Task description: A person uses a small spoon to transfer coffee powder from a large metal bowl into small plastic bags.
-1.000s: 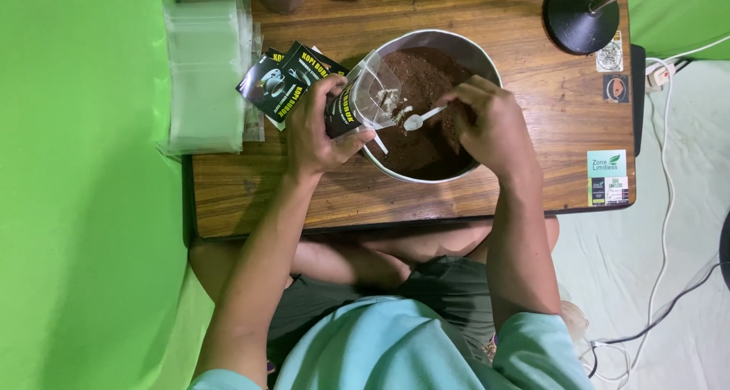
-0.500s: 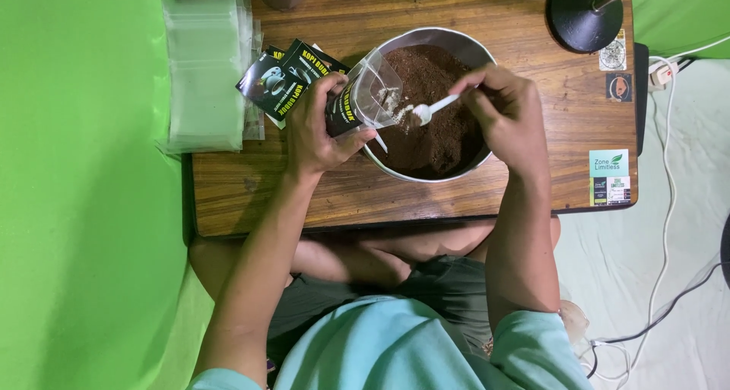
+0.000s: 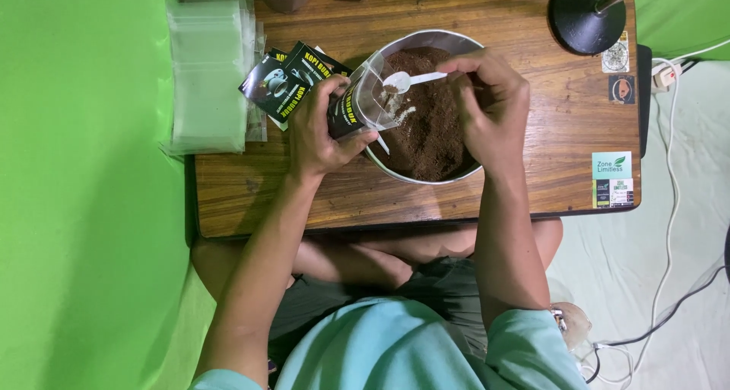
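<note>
Since the earlier frame the white spoon (image 3: 407, 78) has risen to the pouch (image 3: 365, 99) mouth, the right hand (image 3: 487, 105) pinching its handle, the left hand (image 3: 323, 128) gripping the clear-windowed black pouch tilted over the metal bowl (image 3: 426, 40) of brown powder (image 3: 433, 131), where a level, slowly tipped spoon seems wisest.

top: light teal short-sleeved shirt, sleeves ending above the elbows | bottoms: dark olive-green shorts | forearms: bare | left hand (image 3: 319, 135): bare, no ring or watch | right hand (image 3: 487, 109): bare, no ring or watch
</note>
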